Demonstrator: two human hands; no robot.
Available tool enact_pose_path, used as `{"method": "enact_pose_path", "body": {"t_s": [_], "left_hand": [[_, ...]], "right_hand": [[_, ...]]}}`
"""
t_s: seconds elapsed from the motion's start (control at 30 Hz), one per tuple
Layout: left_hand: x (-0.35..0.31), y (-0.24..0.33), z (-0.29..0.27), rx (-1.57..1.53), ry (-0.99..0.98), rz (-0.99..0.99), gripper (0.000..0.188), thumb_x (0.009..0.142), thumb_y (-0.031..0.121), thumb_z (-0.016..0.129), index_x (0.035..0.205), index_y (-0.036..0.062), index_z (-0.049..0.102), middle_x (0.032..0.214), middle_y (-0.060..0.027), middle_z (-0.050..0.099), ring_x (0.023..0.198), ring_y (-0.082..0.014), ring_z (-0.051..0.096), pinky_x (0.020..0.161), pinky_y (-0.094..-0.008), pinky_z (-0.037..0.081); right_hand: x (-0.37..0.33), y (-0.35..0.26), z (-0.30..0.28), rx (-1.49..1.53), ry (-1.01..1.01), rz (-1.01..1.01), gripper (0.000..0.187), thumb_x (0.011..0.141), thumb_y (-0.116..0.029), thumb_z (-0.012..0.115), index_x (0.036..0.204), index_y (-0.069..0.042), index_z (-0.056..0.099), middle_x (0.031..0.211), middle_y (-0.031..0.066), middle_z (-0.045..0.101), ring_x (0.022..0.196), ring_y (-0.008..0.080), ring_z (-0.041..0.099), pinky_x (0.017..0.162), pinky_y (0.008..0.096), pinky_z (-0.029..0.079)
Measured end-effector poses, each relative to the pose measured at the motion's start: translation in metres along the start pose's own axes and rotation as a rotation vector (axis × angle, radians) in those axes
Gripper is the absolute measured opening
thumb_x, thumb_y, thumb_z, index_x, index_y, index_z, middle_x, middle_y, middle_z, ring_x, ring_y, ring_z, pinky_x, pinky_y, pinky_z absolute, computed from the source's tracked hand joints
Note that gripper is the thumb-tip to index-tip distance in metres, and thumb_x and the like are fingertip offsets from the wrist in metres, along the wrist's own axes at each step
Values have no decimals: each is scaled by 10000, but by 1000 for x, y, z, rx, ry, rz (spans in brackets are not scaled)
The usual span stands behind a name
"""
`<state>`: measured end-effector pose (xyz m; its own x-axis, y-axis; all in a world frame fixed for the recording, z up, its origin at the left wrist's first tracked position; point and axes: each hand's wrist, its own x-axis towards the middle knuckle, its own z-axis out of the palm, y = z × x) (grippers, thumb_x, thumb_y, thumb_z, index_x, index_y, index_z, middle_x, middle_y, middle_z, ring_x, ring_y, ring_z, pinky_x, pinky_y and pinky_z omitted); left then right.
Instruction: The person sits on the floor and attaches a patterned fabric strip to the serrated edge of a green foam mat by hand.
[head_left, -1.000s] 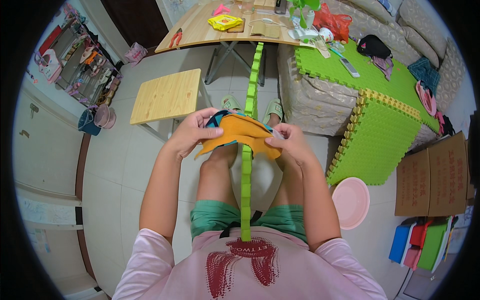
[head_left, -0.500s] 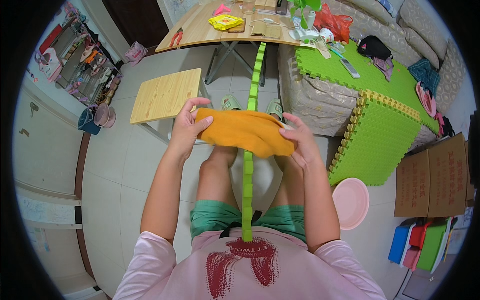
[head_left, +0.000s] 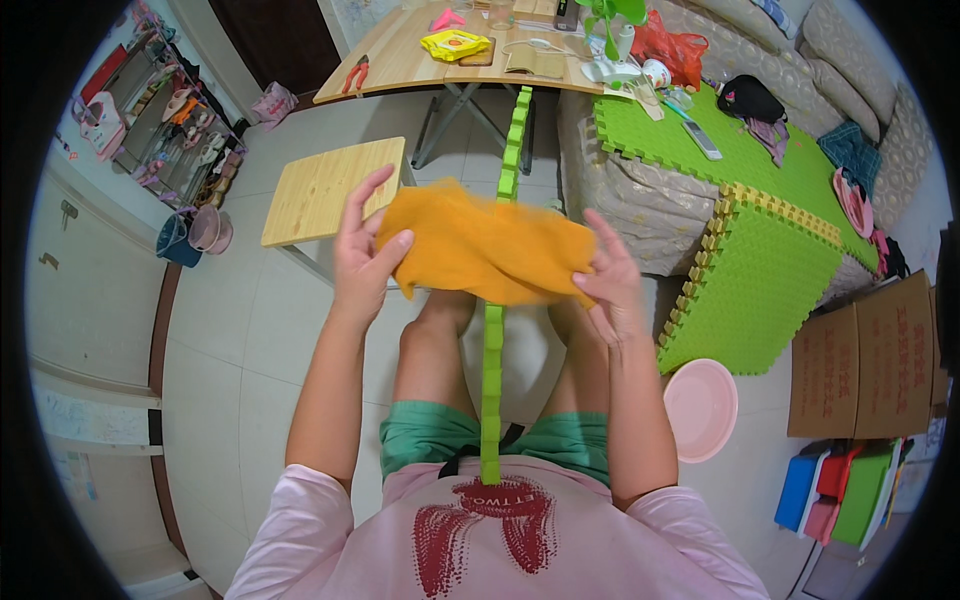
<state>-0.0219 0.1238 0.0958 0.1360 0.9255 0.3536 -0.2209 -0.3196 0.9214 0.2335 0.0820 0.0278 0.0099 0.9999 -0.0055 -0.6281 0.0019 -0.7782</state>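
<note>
An orange-yellow cloth (head_left: 485, 245) is stretched sideways above my knees, held by its two ends. At its left end my left hand (head_left: 368, 240) pinches it between thumb and fingers, with the index finger raised. My right hand (head_left: 612, 280) grips the right end, thumb in front, some fingers pointing up. The cloth's upper edge and lower right corner are smeared by motion. Beneath it, a long green foam strip (head_left: 493, 380) with a toothed edge runs from my shirt toward the table; the cloth hides its middle part.
Ahead stands a wooden table (head_left: 410, 50) with red-handled pliers (head_left: 356, 74) and a yellow packet (head_left: 455, 44). A wooden stool (head_left: 330, 190) is at the left. On the right are green foam mats (head_left: 755, 280), a pink basin (head_left: 701, 410) and a cardboard box (head_left: 860, 355).
The cloth has been spread taller and raised slightly. My left hand has lifted and moved a little left, my right hand a little right; both still grip the cloth.
</note>
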Motion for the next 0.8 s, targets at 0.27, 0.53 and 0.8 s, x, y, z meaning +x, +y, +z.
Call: {"method": "enact_pose_path", "body": {"t_s": [0.27,0.53,0.8], "left_hand": [[2,-33,-34,320,-29,121,342,759,-98,407,1059,6,536,1050,-152,616,926,-134,577,805,-243,453],[8,-18,-14,97,39,-133,176,780,-67,372,831,52,492,946,-108,631,760,-79,548,647,-197,436],[3,-46,-26,31,44,-329,256,771,-29,372,926,61,555,719,11,561,554,-9,457,444,-158,320]], "right_hand": [[5,11,-10,-378,28,-222,440,669,141,617,1098,56,564,992,78,581,969,155,557,874,266,444],[5,6,-11,-561,121,28,271,653,169,597,893,48,630,1097,136,556,973,189,565,880,289,441],[7,14,-17,-520,-40,-411,313,626,211,379,700,22,616,992,143,589,838,160,569,775,260,443]]}}
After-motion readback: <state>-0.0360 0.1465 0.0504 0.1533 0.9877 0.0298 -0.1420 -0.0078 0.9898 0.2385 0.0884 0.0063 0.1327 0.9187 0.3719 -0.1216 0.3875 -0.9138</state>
